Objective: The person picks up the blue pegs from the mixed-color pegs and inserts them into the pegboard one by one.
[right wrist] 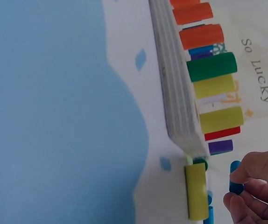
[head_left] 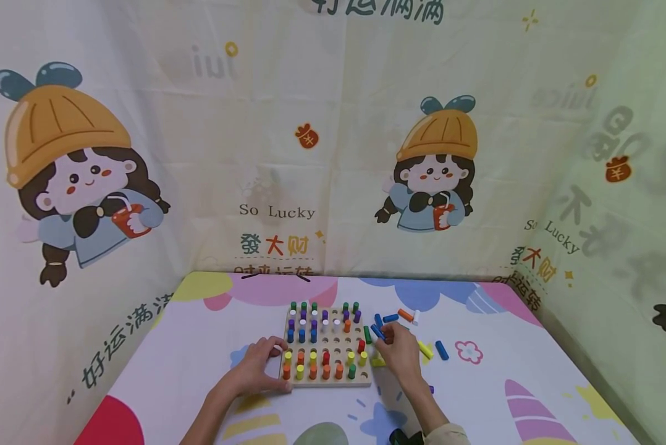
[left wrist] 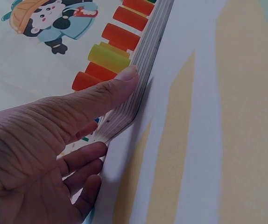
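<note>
A wooden pegboard point(head_left: 333, 382) filled in many holes with coloured pegs lies on the table. My left hand point(head_left: 257, 369) holds its near left corner, the thumb along the front edge and the index finger at the left side; the left wrist view shows the thumb point(left wrist: 120, 86) against the layered wood beside an orange peg point(left wrist: 88, 78). Right of the board, my right hand point(head_left: 401, 352) pinches a blue peg point(right wrist: 236, 177) between thumb and fingers. Near it lie a green peg point(head_left: 367, 335) and a yellow peg point(right wrist: 197, 191).
Loose pegs lie beyond and right of the right hand: an orange peg point(head_left: 405, 315), a white peg point(head_left: 416, 317), a yellow peg point(head_left: 425, 350) and a blue peg point(head_left: 442, 350). A dark object point(head_left: 405, 437) shows at the bottom edge. A printed curtain point(head_left: 344, 185) hangs behind the table.
</note>
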A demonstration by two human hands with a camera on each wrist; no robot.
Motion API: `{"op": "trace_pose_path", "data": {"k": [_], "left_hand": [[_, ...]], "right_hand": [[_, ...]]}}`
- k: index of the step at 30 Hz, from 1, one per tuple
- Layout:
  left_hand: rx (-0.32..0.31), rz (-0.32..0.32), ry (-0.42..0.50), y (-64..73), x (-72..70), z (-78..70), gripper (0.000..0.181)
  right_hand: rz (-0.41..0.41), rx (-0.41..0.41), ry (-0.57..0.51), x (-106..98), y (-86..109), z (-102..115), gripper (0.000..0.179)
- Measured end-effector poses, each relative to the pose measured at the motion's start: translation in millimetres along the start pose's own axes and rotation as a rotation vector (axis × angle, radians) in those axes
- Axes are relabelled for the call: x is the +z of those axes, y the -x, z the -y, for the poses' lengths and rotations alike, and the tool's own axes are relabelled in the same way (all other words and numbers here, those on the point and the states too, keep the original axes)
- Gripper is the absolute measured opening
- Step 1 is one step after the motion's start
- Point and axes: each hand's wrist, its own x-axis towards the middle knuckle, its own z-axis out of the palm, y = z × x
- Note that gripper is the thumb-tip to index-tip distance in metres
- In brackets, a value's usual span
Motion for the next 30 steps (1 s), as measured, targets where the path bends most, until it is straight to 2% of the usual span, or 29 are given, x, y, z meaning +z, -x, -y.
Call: {"op": "trace_pose_path", "data": {"k": [8, 21, 30], "left_hand": [[0.015, 0.001, 0.002, -0.7, -0.8, 1.2, 0.070], [-0.002, -0.001, -0.004, -1.1, -1.6, 0.2, 0.069], [-0.004, 0.005, -0.006, -0.3, -0.6, 0.7, 0.069]], "right_hand": [[0.007, -0.011, -0.027, -2.8, 3.9, 14.5, 0.021], [0.021, -0.064, -0.085, -4.6, 7.8, 31.5, 0.021], [0.039, -0.098, -0.112, 0.3, 12.1, 32.3, 0.019]]}}
